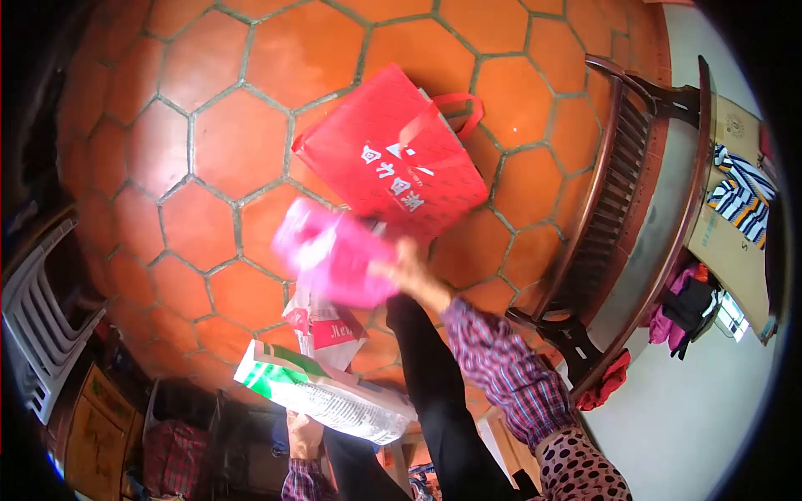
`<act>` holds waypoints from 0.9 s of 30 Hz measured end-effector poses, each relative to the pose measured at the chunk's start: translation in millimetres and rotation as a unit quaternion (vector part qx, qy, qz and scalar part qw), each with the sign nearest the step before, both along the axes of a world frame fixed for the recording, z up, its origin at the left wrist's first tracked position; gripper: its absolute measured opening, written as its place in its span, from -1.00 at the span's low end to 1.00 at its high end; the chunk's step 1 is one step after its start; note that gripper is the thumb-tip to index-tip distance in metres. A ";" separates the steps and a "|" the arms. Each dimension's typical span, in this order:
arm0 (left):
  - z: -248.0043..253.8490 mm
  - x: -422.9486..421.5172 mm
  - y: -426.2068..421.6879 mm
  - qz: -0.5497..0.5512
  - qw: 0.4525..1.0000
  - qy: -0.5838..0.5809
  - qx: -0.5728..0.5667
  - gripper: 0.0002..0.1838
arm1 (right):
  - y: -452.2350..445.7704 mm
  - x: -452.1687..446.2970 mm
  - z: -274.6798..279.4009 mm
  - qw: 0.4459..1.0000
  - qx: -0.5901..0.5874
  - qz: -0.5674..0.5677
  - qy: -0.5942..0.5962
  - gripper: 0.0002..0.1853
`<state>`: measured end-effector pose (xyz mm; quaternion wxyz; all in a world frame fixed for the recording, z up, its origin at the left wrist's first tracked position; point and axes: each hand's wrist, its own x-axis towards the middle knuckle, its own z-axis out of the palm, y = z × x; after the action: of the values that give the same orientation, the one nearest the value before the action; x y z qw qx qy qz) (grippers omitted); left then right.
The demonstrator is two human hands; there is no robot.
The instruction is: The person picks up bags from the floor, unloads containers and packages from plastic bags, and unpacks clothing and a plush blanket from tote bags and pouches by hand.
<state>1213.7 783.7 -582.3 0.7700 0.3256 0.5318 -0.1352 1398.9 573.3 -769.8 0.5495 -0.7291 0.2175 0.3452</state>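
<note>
My right hand (409,274) grips a bright pink plastic bag (347,259) by its edge, and the bag is smeared by motion. A white and green printed package (326,392) lies across my left hand (305,434), which holds it from below; its fingers are mostly hidden behind the package. Between the two is a white and red bag (324,328) with lettering, partly covered by the package. Beyond the pink bag, a red shopping bag (401,159) with white characters lies on the floor, its handle toward the upper right.
Orange hexagonal tiles (234,142) make up the floor. A dark wooden bench (597,200) stands on the right, with cardboard (731,250) and clothes (689,305) beyond it. On the left are a grey plastic chair (42,326) and a wooden cabinet (96,417).
</note>
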 end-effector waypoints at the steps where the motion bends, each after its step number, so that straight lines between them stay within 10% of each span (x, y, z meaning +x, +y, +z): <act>1: -4.1 -2.9 -5.0 -0.001 1.000 -0.002 -0.007 -0.55 | 0.7 -22.1 8.4 0.979 0.018 0.204 -0.004 -0.63; 2: -7.3 -3.6 -10.4 0.077 0.996 -0.028 -0.039 -0.48 | 1.5 -43.9 17.0 0.921 0.052 0.384 -0.043 -0.61; 5: -15.2 -26.5 -9.2 0.170 0.980 -0.034 -0.099 -0.33 | 36.9 -18.7 122.2 0.846 0.432 0.170 0.263 -0.75; 9: -10.9 -10.3 -6.0 0.143 0.984 -0.050 -0.096 -0.21 | 41.7 -42.1 127.5 0.805 0.463 0.147 0.342 -0.73; 15: 2.6 0.2 18.0 0.103 0.995 0.013 0.014 -0.25 | -19.5 -7.0 53.9 0.871 0.191 0.450 -0.036 -0.74; 16: 4.1 -0.2 24.2 0.103 0.994 0.021 0.019 -0.25 | -39.4 23.5 42.2 0.969 0.067 0.223 -0.085 -0.81; 18: 8.6 -2.9 35.5 0.100 0.994 0.037 0.035 -0.27 | -92.4 80.4 -9.5 0.988 -0.035 -0.109 -0.106 -0.90; 22: 11.3 -7.4 52.3 0.089 0.992 0.065 0.067 -0.29 | -201.2 160.9 -151.4 0.934 -0.310 -0.120 -0.130 -0.73; 23: 10.2 -8.2 56.3 0.086 0.991 0.072 0.074 -0.29 | -212.7 184.9 -157.8 0.968 -0.233 -0.074 0.055 -0.77; 27: 3.4 -3.0 58.8 0.077 0.991 0.080 0.078 -0.32 | -191.5 212.6 -191.8 0.961 -0.039 -0.252 0.103 -0.58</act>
<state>1210.6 842.5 -578.9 0.7055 0.3304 0.6242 -0.0592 1611.5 381.9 -961.6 0.5646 -0.6319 0.4629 0.2602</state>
